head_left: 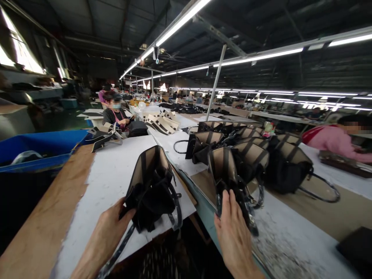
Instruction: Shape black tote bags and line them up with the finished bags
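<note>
Fingers (226, 203) touch open black bags (154, 197), tan inside.

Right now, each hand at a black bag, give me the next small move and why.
Perhaps curl the right hand further around the bag it touches: its fingers lie nearly straight, while the left hand seems to pinch the left bag.

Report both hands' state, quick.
Left hand: closed, holding a black bag by its side.
Right hand: fingers extended against a second black bag; whether its grip is closed cannot be told.
</note>
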The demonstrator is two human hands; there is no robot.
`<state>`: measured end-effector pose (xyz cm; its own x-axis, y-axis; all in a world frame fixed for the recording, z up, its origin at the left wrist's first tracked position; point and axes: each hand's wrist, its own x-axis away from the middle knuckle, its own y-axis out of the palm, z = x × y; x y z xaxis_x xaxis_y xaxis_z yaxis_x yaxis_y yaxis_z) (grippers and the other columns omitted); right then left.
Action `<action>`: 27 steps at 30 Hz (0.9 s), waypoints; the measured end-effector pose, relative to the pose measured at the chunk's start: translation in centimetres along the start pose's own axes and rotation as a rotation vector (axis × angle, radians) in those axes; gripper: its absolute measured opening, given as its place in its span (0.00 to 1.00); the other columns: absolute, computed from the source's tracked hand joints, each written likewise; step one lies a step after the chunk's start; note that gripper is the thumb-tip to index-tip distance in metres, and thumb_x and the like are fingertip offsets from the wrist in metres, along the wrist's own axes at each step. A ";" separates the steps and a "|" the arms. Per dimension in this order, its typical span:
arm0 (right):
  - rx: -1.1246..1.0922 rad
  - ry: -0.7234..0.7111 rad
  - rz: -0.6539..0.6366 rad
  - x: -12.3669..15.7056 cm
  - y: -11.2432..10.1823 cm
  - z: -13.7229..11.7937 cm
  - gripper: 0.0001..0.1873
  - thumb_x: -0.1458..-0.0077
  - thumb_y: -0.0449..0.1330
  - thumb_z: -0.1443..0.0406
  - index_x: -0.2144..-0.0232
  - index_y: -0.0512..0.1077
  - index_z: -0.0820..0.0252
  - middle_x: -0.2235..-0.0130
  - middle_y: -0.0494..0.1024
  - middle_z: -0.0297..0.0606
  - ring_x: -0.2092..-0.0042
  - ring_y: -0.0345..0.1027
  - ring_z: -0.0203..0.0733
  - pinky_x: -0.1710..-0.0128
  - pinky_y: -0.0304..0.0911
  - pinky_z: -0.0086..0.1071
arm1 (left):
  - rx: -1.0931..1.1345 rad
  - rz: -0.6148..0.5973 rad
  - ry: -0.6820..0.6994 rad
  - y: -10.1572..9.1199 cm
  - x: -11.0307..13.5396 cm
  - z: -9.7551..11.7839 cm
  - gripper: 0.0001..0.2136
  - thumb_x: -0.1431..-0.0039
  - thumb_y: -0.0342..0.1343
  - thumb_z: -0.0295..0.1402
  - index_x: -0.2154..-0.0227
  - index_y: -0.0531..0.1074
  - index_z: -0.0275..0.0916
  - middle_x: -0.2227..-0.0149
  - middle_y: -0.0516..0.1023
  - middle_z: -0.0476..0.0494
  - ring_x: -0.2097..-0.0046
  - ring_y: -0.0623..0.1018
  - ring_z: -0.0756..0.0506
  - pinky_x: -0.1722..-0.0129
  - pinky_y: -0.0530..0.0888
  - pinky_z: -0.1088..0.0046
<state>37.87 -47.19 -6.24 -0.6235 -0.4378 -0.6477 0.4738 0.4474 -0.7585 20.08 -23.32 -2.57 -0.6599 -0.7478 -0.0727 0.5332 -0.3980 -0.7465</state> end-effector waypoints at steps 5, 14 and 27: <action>-0.092 0.183 0.074 -3.0 -1.8 3.6 0.27 0.46 0.43 0.65 0.44 0.48 0.68 0.52 0.67 0.52 0.55 0.64 0.50 0.61 0.63 0.42 | -0.032 0.006 -0.039 0.2 0.0 -0.6 0.11 0.51 0.46 0.40 0.69 0.66 0.39 0.76 0.74 0.50 0.70 0.74 0.44 0.71 0.67 0.75; -0.072 0.185 0.078 -7.4 -4.3 6.8 0.23 0.46 0.46 0.57 0.53 0.63 0.66 0.56 0.71 0.48 0.57 0.65 0.48 0.58 0.61 0.40 | -0.009 0.010 -0.018 0.8 -0.5 -0.7 0.13 0.52 0.47 0.42 0.69 0.66 0.39 0.77 0.76 0.50 0.71 0.75 0.44 0.72 0.67 0.76; -0.170 0.098 0.124 -1.5 -3.5 4.0 0.22 0.46 0.47 0.54 0.55 0.63 0.63 0.52 0.67 0.47 0.50 0.58 0.47 0.52 0.58 0.41 | -0.081 -0.045 -0.064 0.9 -1.3 -2.2 0.16 0.54 0.45 0.45 0.69 0.67 0.40 0.75 0.77 0.47 0.72 0.75 0.43 0.75 0.69 0.74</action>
<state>39.61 -51.19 -2.91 -0.6279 -0.2972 -0.7193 0.4442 0.6219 -0.6449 20.25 -21.56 -4.64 -0.6457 -0.7636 0.0027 0.4574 -0.3897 -0.7993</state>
